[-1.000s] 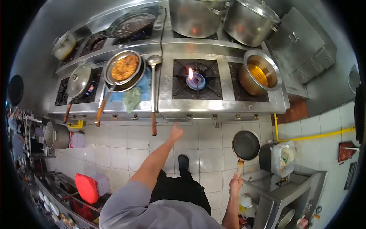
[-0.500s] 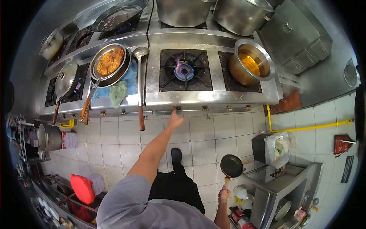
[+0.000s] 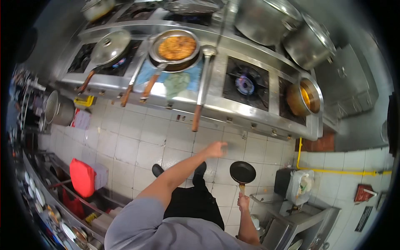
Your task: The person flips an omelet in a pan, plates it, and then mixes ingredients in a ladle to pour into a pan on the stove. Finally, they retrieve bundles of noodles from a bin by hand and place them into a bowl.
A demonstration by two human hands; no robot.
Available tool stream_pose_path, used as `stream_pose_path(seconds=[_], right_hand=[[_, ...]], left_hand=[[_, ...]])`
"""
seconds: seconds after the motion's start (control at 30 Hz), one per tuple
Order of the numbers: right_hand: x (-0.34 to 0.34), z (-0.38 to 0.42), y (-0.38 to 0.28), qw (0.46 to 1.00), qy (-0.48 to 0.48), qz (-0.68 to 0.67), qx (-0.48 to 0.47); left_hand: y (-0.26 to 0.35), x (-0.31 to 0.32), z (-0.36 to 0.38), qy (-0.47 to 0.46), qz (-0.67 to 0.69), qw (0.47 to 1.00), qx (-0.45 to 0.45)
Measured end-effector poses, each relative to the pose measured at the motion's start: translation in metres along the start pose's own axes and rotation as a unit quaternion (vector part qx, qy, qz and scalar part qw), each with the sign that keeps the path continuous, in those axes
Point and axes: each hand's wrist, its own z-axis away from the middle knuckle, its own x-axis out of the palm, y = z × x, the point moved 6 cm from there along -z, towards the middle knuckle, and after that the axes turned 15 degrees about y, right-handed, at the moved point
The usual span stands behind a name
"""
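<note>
My right hand [image 3: 243, 201] is closed around the handle of a small dark frying pan [image 3: 243, 172], held level over the floor at my right. In front of the stove, my left hand [image 3: 216, 150] is in mid-air, slightly blurred, with its fingers apart and nothing visible in them. It is below the front row of stove knobs [image 3: 253, 125], not touching them. Beyond it, a lit burner [image 3: 245, 85] shows a blue flame with no pot on it. A long-handled ladle [image 3: 203, 89] lies across the stove edge to the left of that burner.
A strainer with a browned fried piece [image 3: 177, 47] rests over a pan, beside a green cloth [image 3: 176, 84]. Further left is a lidded pan [image 3: 111, 47]. A pot of oil [image 3: 301, 100] stands at right. A steel counter [image 3: 306, 225] and bagged bin [image 3: 299, 186] are near my right arm.
My left hand has come off the stove knob and drawn back toward me. The frying pan has moved slightly left, still in my right hand. The whole view has turned and shifted.
</note>
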Motion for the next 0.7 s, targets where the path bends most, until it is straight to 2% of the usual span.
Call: stream_pose_path(seconds=[0.07, 0.13, 0.17, 0.2, 0.27, 0.33, 0.37, 0.4, 0.53, 0.63, 0.67, 0.7], right_hand=[[0.038, 0.004, -0.015, 0.998, -0.025, 0.061, -0.022], [0.087, 0.017, -0.03, 0.99, -0.064, 0.112, -0.054], [0.114, 0.024, -0.035, 0.985, -0.083, 0.136, -0.062], [0.142, 0.032, -0.041, 0.979, -0.101, 0.163, -0.072], [0.201, 0.059, -0.06, 0.961, -0.128, 0.225, -0.094], [0.268, 0.104, -0.078, 0.939, -0.161, 0.283, -0.111], [0.298, 0.118, -0.078, 0.927, -0.182, 0.307, -0.116], [0.333, 0.126, -0.076, 0.913, -0.197, 0.331, -0.135], [0.467, 0.194, -0.075, 0.87, -0.261, 0.379, -0.176], [0.552, 0.244, -0.074, 0.849, -0.308, 0.392, -0.174], [0.58, 0.255, -0.07, 0.838, -0.325, 0.402, -0.174], [0.604, 0.263, -0.065, 0.827, -0.341, 0.412, -0.172]], left_hand=[[-0.02, -0.024, 0.07, 0.052, 0.02, 0.998, 0.004], [-0.064, -0.054, 0.152, 0.042, 0.069, 0.989, -0.121], [-0.096, -0.068, 0.195, 0.066, 0.059, 0.988, -0.126], [-0.126, -0.082, 0.239, 0.043, 0.003, 0.982, -0.186], [-0.177, -0.114, 0.336, 0.107, -0.024, 0.95, -0.293], [-0.206, -0.142, 0.423, 0.148, -0.016, 0.923, -0.355], [-0.207, -0.157, 0.456, 0.138, -0.002, 0.893, -0.429], [-0.21, -0.169, 0.484, 0.152, 0.002, 0.877, -0.457], [-0.228, -0.156, 0.559, 0.211, 0.124, 0.808, -0.536], [-0.229, -0.103, 0.571, 0.239, 0.15, 0.828, -0.484], [-0.233, -0.08, 0.572, 0.202, 0.125, 0.833, -0.5], [-0.233, -0.069, 0.572, 0.218, 0.115, 0.818, -0.52]])
